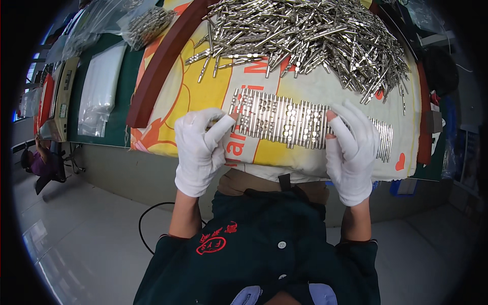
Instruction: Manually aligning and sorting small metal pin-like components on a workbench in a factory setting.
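A row of slim, shiny stepped metal pins (284,119) lies side by side on the cloth in front of me. My left hand (200,147), in a white glove with bare fingertips, has its fingers bent and pressed to the row's left end. At the other end, the bare thumb and index fingertips of my gloved right hand (353,155) bear on the last pins, its other fingers raised. Between them, the two hands grip the row. A second, shorter group of pins (384,140) lies just right of my right hand, partly hidden by it.
Beyond the row rises a large loose heap of similar pins (305,38). The patterned cloth (178,101) lies between brown wooden rails (160,76). Left of it are clear plastic bags (101,84), a bagged bunch of pins (147,25) and a scale-like device (61,101). Someone in purple (43,160) sits far left.
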Motion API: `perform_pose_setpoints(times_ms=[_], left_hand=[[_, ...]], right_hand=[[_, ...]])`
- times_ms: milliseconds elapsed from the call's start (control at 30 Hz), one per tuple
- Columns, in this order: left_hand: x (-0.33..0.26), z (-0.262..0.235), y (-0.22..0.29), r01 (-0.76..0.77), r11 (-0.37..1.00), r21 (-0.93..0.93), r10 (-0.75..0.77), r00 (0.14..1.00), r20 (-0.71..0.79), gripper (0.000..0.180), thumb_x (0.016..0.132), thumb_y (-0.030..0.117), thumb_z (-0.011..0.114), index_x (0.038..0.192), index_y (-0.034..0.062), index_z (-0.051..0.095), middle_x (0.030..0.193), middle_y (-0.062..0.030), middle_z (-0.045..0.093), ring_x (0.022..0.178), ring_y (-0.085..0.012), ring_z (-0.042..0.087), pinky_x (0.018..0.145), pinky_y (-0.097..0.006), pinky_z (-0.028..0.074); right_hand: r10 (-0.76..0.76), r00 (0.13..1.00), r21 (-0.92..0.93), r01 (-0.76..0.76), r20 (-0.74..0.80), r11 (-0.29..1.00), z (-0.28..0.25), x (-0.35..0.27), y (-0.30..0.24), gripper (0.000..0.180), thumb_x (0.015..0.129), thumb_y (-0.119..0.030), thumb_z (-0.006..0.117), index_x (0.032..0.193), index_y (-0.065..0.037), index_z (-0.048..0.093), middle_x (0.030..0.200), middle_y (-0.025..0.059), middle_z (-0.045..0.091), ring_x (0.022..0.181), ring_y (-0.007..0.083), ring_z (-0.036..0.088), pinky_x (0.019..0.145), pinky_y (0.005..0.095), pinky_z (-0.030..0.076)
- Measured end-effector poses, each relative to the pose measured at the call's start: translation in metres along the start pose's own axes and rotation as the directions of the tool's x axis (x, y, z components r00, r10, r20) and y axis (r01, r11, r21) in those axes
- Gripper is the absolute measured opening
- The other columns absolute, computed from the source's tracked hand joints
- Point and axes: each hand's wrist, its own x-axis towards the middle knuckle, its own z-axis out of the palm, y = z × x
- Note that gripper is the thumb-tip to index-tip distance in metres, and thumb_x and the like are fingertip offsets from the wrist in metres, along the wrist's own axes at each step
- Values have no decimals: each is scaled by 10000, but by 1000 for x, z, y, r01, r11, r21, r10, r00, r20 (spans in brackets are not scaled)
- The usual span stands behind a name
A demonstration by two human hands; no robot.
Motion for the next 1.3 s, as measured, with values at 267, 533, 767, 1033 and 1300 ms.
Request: perform_pose_setpoints(times_ms=[267, 533, 767, 1033, 1300], left_hand=[[7, -6, 0, -65, 997, -46, 64, 998, -27, 524, 575, -17, 630, 1082, 115, 640, 1018, -39, 640, 828, -274, 585, 717, -400, 430], [6, -2, -1, -105, 989, -105, 105, 994, -10, 532, 579, -44, 619, 1087, 116, 627, 1072, -16, 653, 827, -267, 586, 700, -398, 418], [0, 5, -1, 2, 989, -150, -14, 997, -78, 492, 709, -51, 590, 1181, 81, 617, 1077, -105, 645, 923, -289, 594, 820, -380, 455], [-10, 13, -7, 103, 975, -198, -123, 988, -90, 392, 862, -128, 486, 1197, 37, 603, 1080, -159, 634, 962, -277, 610, 886, -366, 488], [-8, 15, -9, 62, 986, -154, -74, 995, -69, 433, 875, -135, 478, 1249, 62, 568, 1093, -165, 640, 969, -284, 616, 883, -365, 495]], right_hand=[[-171, 976, 83, 161, 133, 983, 16, 18, -14, 387, 731, -53, 685, 1111, -65, 612, 1159, 101, 612, 1066, 318, 586, 838, 461, 473], [-1, 1000, 7, 1, 9, 1000, -5, -3, 5, 358, 764, -25, 680, 1116, -69, 632, 1179, 101, 618, 1088, 319, 577, 893, 442, 443], [623, 668, 198, -601, -407, 774, -50, -76, 66, 215, 883, 46, 636, 1088, 6, 684, 1061, 95, 686, 920, 158, 640, 833, 284, 500], [742, 621, 311, -674, -252, 670, -61, -102, 66, 108, 808, 64, 702, 892, -2, 687, 844, 29, 644, 689, 59, 566, 586, 211, 448], [646, 751, 48, -646, -135, 762, -68, -101, 72, 208, 652, -65, 812, 779, -52, 648, 785, 72, 596, 773, 249, 578, 679, 360, 462]])
